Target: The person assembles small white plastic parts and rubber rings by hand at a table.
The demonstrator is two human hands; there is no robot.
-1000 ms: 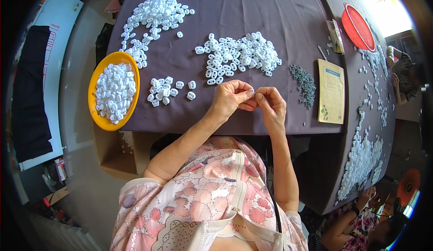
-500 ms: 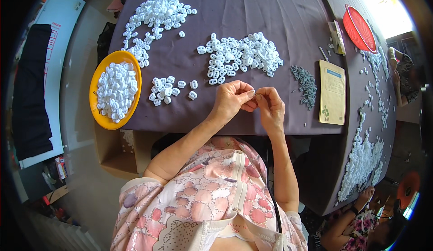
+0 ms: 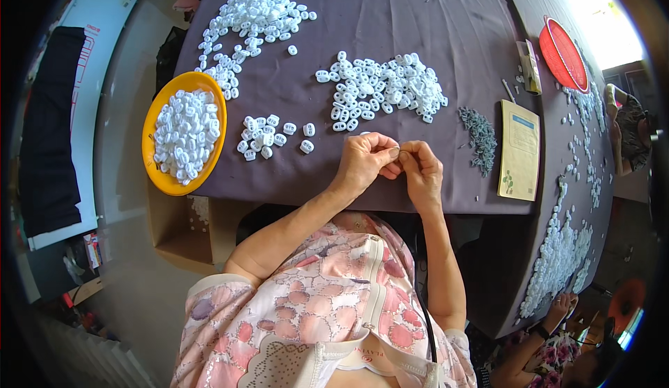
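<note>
Dark tablecloth [image 3: 279, 175], yellow bowl [image 3: 159, 177], white pieces [image 3: 411, 85], left and right fingers [image 3: 385, 157] [image 3: 414, 154] pinched, contents hidden

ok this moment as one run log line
left hand: pinched | right hand: pinched, against left | held item: unclear | ahead: white two-hole pieces | right side: small grey pieces | left side: yellow bowl

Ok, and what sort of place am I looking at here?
Probably a small hand-assembly workshop: piles of small white parts on a cloth-covered table, a yellow bowl heaped with more, and another person nearby.
</note>
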